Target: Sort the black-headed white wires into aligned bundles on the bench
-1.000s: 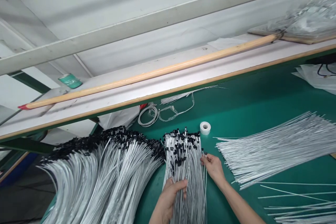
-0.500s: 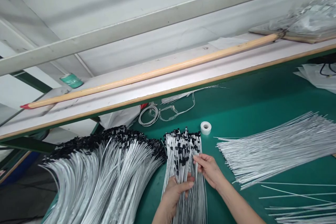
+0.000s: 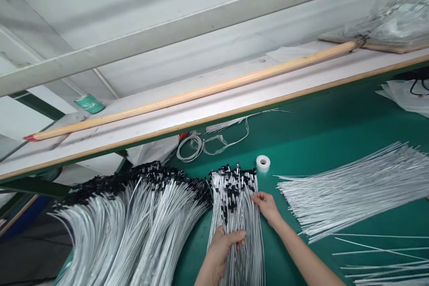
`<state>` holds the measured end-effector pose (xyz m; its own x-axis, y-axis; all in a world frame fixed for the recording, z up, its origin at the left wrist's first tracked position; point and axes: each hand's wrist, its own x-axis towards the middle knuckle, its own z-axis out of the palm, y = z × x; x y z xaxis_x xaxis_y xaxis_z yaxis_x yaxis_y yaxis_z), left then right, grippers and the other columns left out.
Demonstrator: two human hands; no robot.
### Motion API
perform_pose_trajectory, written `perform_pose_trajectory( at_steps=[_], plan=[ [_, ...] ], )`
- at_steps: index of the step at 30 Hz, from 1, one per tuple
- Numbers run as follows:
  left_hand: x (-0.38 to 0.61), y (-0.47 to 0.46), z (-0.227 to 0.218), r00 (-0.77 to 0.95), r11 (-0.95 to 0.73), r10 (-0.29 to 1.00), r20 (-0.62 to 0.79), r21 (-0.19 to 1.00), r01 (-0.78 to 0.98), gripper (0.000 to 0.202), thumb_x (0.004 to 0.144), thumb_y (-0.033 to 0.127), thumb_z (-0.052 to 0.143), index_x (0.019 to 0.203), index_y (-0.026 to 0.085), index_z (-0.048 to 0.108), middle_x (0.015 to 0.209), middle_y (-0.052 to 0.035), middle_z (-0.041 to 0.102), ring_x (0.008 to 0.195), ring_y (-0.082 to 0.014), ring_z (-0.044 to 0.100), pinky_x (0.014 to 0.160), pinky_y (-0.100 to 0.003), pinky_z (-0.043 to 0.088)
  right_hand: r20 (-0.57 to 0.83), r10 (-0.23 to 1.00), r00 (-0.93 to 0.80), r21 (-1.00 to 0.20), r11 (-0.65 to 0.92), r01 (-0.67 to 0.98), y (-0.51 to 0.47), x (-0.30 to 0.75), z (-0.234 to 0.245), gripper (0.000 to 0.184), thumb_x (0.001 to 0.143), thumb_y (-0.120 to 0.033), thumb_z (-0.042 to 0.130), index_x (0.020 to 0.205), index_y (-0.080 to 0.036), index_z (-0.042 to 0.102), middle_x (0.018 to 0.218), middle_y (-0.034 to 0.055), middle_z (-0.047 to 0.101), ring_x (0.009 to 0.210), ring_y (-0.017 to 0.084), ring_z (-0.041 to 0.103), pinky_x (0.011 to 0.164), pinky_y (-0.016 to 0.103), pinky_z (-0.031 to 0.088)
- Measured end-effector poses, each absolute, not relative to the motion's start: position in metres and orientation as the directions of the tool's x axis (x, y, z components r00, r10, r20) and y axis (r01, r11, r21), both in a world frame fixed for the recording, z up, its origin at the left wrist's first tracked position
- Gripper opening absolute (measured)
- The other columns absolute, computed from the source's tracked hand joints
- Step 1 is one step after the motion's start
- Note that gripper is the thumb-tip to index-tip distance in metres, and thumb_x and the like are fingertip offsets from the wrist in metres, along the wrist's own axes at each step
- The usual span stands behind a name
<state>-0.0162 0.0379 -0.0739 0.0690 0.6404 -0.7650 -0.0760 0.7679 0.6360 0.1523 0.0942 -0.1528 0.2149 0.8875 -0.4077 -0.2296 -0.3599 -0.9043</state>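
A dense bundle of thin white wires with small black end pieces (image 3: 233,205) lies upright in the picture on the green bench mat (image 3: 311,120). My left hand (image 3: 223,248) rests on its lower part, fingers curled over the strands. My right hand (image 3: 267,208) is at the bundle's right edge, fingertips pinched on some strands near the black ends. Its wrist and forearm reach in from the lower right. The wires under my left palm are hidden.
A much larger mass of black-tipped wires (image 3: 134,223) lies to the left. Loose wires without black ends (image 3: 351,192) fan out to the right. Behind stand a white tape roll (image 3: 263,163), a coiled cable (image 3: 189,148) and a wooden pole (image 3: 187,96) on a white shelf (image 3: 214,98).
My right hand moved left into the bundle, then back slightly up and right. My left hand shifted right onto the bundle. The wires look nearly unchanged.
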Motion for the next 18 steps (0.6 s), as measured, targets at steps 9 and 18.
perform_pose_trajectory(
  at_steps=[9, 18],
  plan=[
    [-0.016, 0.037, -0.076, 0.004, 0.741, 0.669, -0.743, 0.666, -0.088, 0.037, 0.05, 0.025, 0.078, 0.08, 0.013, 0.061, 0.055, -0.0027, 0.063, 0.072, -0.0249, 0.061, 0.076, -0.038, 0.042, -0.484, 0.872, 0.078, -0.848, -0.445, -0.29, 0.083, 0.168, -0.142, 0.033, 0.054, -0.046, 0.065, 0.065, -0.015, 0.064, 0.069, 0.0089, 0.067, 0.05, 0.012, 0.049, 0.042, 0.022, 0.031],
    [-0.018, 0.037, -0.084, 0.098, 0.717, 0.697, -0.71, 0.692, -0.085, 0.036, 0.051, 0.03, 0.078, 0.077, 0.013, 0.06, 0.048, -0.0017, 0.06, 0.058, -0.0215, 0.059, 0.069, -0.037, 0.043, -0.37, 0.888, 0.272, -0.928, -0.369, -0.054, 0.098, 0.142, -0.149, 0.022, 0.046, -0.031, 0.069, 0.042, -0.02, 0.05, 0.04, -0.0049, 0.045, 0.043, 0.011, 0.038, 0.046, 0.024, 0.025]
  ],
)
